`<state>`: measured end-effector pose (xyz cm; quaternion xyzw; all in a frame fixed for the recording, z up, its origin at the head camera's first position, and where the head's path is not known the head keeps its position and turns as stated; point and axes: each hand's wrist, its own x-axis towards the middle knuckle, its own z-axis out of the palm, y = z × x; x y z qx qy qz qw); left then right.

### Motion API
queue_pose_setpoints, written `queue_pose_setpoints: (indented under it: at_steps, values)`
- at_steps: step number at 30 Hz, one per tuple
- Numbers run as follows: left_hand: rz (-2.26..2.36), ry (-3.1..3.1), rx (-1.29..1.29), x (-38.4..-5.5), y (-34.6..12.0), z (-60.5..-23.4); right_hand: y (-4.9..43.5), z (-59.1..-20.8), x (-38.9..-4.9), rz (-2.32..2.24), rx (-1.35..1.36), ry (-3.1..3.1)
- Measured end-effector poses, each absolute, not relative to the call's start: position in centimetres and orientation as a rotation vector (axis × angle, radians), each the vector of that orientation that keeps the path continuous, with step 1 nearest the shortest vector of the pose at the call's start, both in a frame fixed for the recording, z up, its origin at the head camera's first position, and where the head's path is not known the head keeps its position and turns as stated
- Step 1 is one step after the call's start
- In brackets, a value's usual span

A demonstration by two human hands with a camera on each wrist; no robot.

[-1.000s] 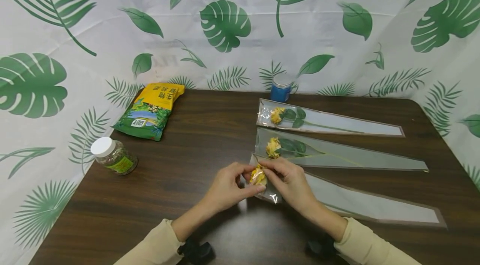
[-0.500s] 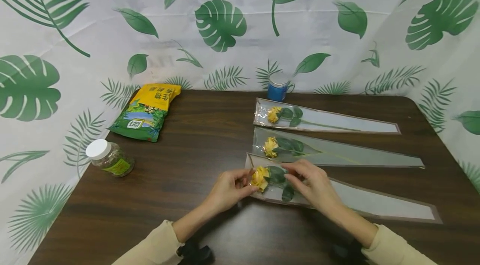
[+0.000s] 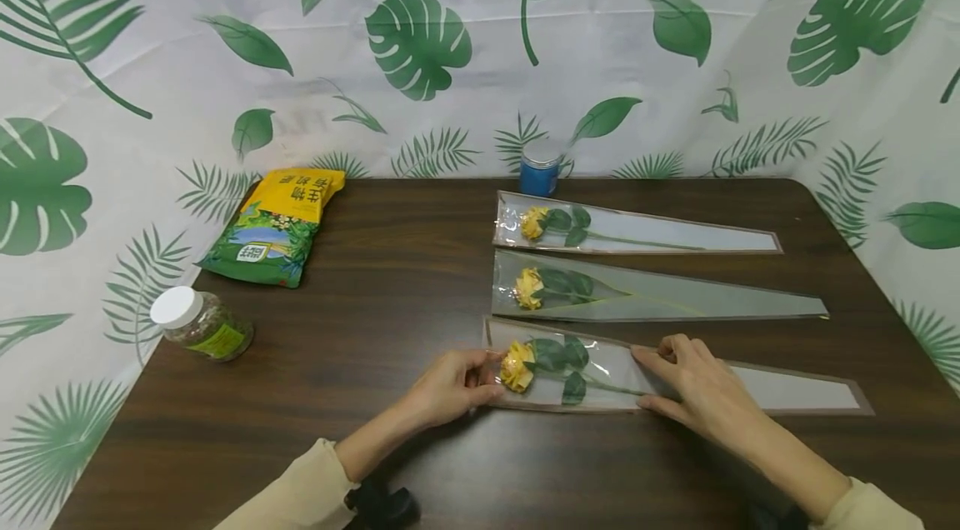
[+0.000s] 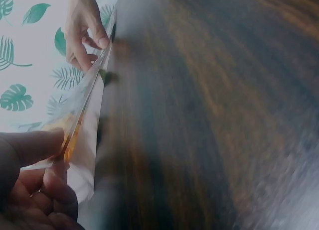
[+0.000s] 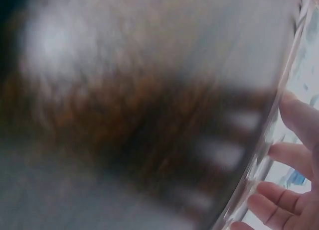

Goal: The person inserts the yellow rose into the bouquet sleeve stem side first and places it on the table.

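A yellow rose (image 3: pixel 517 366) with green leaves lies in a long, clear flower sleeve (image 3: pixel 798 387) with a pale backing, nearest to me on the table. My left hand (image 3: pixel 450 388) pinches the sleeve's wide end beside the bloom; in the left wrist view its thumb and fingers (image 4: pixel 55 177) close on the film edge. Farther along the stem, my right hand (image 3: pixel 697 388) touches the sleeve, with thumb and index finger spread across its width. The right wrist view has its loosely bent fingers (image 5: pixel 284 200) along the film edge.
Two more sleeved yellow roses, one in a grey-green sleeve (image 3: pixel 720 302) and one in a white sleeve (image 3: pixel 690 235), lie behind. A blue jar (image 3: pixel 539 174) stands at the back. To the left are a yellow-green bag (image 3: pixel 272 226) and a white-lidded jar (image 3: pixel 206 326).
My right hand has moved right, from the bloom past the leaves to the stem, uncovering the rose. The near sleeve lies flatter now. My left hand stays at the wide end.
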<state>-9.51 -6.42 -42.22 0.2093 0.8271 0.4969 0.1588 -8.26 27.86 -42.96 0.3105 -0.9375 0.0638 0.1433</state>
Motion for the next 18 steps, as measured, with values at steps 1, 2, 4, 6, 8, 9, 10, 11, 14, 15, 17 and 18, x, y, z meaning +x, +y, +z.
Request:
queue_pose_setpoints:
  at_steps: [1, 2, 4, 6, 8, 9, 10, 11, 14, 15, 17, 18]
  values:
    - [1.414, 2.339, 0.595, -9.5, -6.5, -42.2, 27.9, -42.9, -8.3, 0.178, 0.891, -2.710]
    - [1.416, 2.318, 0.586, -9.5, -6.6, -42.2, 28.0, -42.9, -8.3, 0.175, 0.886, -2.719]
    - [1.451, 2.262, 0.538, -9.5, -6.9, -42.1, 28.0, -42.9, -8.2, 0.177, 0.876, -2.741]
    - [1.472, 2.222, 0.487, -9.3, -7.2, -42.0, 28.2, -42.9, -8.2, 0.172, 0.871, -2.750]
    - [1.505, 2.185, 0.446, -9.2, -7.5, -41.9, 28.3, -42.9, -8.3, 0.168, 0.866, -2.748]
    - [1.520, 2.166, 0.431, -9.1, -7.6, -41.9, 28.3, -42.9, -8.3, 0.164, 0.867, -2.745]
    - [1.522, 2.158, 0.424, -9.0, -7.8, -41.8, 28.4, -42.9, -8.4, 0.161, 0.867, -2.744]
    - [1.526, 2.148, 0.424, -9.0, -7.9, -41.8, 28.4, -42.9, -8.5, 0.156, 0.869, -2.745]
    - [1.527, 2.131, 0.410, -8.8, -8.2, -41.6, 28.2, -42.8, -8.6, 0.147, 0.881, -2.753]
    - [1.525, 2.124, 0.402, -8.8, -8.3, -41.5, 28.1, -42.8, -8.6, 0.145, 0.881, -2.760]
    - [1.507, 2.109, 0.410, -8.9, -8.5, -41.6, 28.0, -42.9, -8.6, 0.146, 0.884, -2.766]
    - [1.495, 2.099, 0.417, -9.0, -8.6, -41.5, 28.1, -42.9, -8.6, 0.155, 0.889, -2.766]
